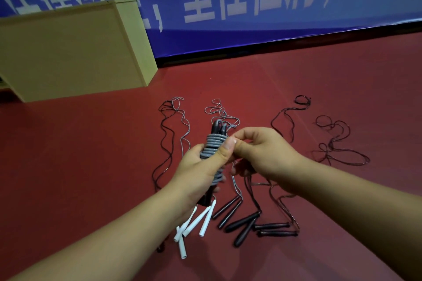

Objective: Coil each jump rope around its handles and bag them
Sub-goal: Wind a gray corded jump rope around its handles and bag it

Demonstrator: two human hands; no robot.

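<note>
Text: only on the blue banner (228, 2) along the back wall.
Large white Chinese characters, cropped at the top edge and motion-blurred. "任" looks legible twice mid-banner, with commas after some groups; the character left of them may be "重" or "里", can't tell which. Rest unreadable. No print visible on the yellow box (68, 52), the rope handles or the red floor (319, 80).

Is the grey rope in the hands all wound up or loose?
Mostly wound up. The grey rope sits in tight coils around the dark handles the left hand grips; the right hand pinches its end.
</note>
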